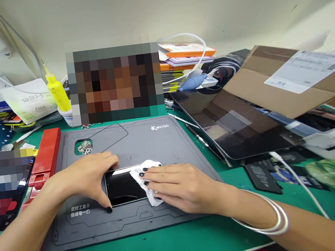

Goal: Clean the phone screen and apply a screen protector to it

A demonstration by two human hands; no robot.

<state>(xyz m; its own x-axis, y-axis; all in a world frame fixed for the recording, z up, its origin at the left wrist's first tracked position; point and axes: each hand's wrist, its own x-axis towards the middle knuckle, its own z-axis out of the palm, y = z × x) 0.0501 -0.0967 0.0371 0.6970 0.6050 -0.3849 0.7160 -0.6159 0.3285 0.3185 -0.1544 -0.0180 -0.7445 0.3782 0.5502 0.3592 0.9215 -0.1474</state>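
Note:
A black phone (123, 186) lies screen up on a grey work mat (163, 142). My left hand (85, 177) clamps the phone's left end, thumb at its near edge and fingers along its far edge. My right hand (181, 187) lies flat on a white wipe (143, 177), pressing it on the right part of the screen. Silver bangles (270, 216) sit on my right wrist.
A red tool case (45, 154) lies left of the mat, a yellow squeeze bottle (58, 94) behind it. A large dark tablet (241, 128) and a cardboard box (287, 82) fill the right. A white cable (299, 184) crosses the green cutting mat (170, 247).

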